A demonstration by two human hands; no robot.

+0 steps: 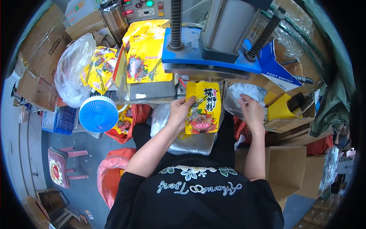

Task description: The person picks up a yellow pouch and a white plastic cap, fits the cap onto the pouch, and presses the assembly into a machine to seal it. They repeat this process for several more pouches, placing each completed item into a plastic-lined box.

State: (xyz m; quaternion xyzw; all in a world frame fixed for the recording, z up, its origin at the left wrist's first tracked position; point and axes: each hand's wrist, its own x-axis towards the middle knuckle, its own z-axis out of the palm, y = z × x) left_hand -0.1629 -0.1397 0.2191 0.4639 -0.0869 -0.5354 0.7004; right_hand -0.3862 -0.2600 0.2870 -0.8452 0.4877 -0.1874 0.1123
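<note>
My left hand (180,113) grips the left edge of a yellow printed food pouch (207,110), thumb on its front. The pouch stands upright, face toward me, below the blue press head (213,53) of a heat-sealing machine. My right hand (253,114) is at the front of a clear plastic tub (233,108), its fingers loosely bent and apart beside a crumpled white cloth (248,91). I see nothing held in it. Clear plastic film (190,145) lies across my lap under the pouch.
More yellow pouches (148,57) lie left of the press. A blue fan (98,116) stands at the left table edge, near red bags (114,160). At right are a foot switch box (280,72), a yellow box (282,108) and an open carton (284,168).
</note>
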